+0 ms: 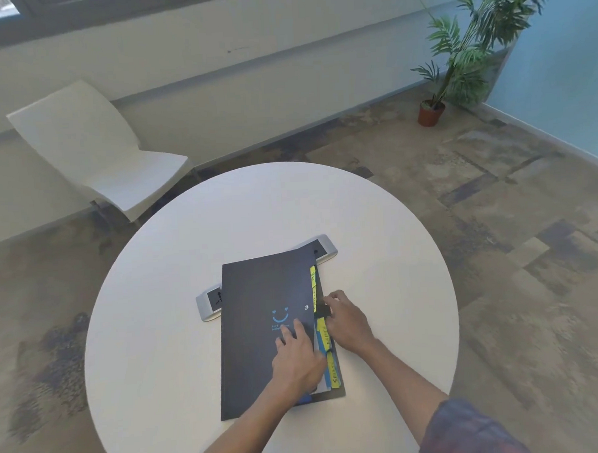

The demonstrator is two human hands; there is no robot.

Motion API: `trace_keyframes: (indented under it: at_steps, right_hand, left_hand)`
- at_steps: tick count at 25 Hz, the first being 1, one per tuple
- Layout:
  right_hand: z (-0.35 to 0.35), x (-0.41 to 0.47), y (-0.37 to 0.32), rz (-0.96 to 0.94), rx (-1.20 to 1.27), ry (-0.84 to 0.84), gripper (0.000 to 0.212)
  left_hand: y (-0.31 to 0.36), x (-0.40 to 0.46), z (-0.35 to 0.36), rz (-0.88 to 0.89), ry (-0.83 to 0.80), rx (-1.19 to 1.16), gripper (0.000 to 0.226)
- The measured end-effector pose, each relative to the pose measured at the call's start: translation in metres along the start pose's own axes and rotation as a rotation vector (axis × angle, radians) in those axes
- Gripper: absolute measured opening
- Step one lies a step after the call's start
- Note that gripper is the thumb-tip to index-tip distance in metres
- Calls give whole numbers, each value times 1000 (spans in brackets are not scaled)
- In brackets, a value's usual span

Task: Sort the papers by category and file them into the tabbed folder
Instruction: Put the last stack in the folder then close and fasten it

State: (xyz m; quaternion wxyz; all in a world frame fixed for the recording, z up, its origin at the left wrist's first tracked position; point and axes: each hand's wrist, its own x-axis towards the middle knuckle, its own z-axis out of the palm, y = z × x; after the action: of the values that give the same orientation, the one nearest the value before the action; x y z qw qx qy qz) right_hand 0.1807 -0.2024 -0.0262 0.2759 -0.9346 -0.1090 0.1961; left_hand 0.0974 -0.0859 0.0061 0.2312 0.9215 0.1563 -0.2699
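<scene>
Closing step, by the look of it: the left hand presses flat-fingered on the dark folder mid-tabletop; the right hand seemingly pinches its black clasp. Next, fasten it.

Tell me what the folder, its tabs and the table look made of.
Folder: dark, matte, probably thin plastic or coated card; its cover flexes at the far corner. Tabs: yellow paper or plastic labels with handwriting, too blurred to read. Table: smooth white top, likely laminate, showing soft, even reflections.
</scene>
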Motion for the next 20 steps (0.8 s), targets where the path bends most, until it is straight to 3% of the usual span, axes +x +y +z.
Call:
trace_keyframes:
  at_steps: [4, 8, 14, 20]
  right_hand:
    - [-7, 17, -9, -41, -73, -109, 27]
    - [-2, 25, -8, -17, -19, -153, 34]
    - [0, 18, 16, 99, 220, 48, 33]
    - [8, 1, 36, 367, 688, 276, 18]
  left_hand:
    - [-3, 3, 2, 6, -7, -5, 68]
    - [-7, 5, 3, 10, -10, -9, 67]
    - [-6, 7, 5, 9, -26, -14, 67]
    - [13, 11, 10, -65, -30, 119, 80]
